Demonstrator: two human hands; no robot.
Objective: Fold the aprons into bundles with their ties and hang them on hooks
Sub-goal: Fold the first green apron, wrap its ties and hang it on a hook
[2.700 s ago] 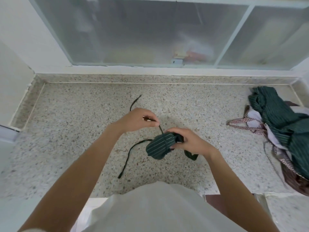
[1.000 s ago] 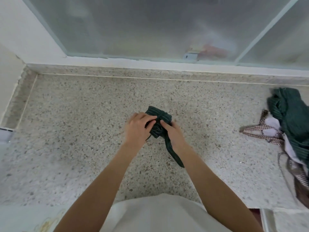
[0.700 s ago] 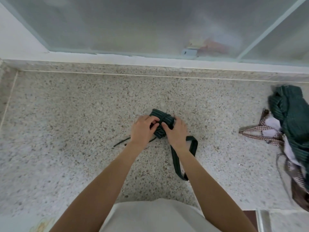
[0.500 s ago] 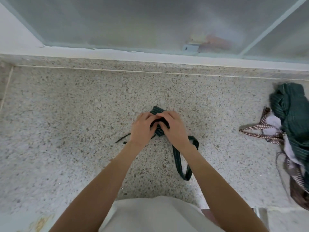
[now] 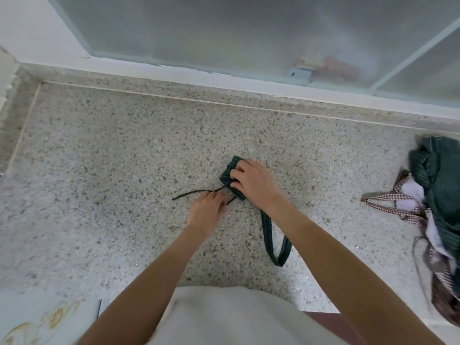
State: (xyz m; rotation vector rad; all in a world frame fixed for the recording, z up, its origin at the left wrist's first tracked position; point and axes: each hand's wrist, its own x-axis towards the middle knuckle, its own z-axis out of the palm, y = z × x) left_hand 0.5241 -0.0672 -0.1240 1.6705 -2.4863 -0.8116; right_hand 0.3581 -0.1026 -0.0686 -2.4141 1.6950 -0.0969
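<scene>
Here, apron bundle (image 5: 227, 174) under right hand (image 5: 251, 180), tie (image 5: 196, 192) in left hand (image 5: 207, 207).

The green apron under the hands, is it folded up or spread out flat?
Folded up. The green apron is a small tight bundle under the right hand, while the left hand pinches its thin tie. Its wide strap loop lies loose.

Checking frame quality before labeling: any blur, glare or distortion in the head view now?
Head view: lighting is soft and even, no harsh glare. Wide-angle distortion bends the countertop back edge and the window frame. Frosted glass blurs whatever sits behind it. The right hand on the green bundle and the left hand at the thin tie are slightly soft; the apron pile is cut off at the right edge.
</scene>
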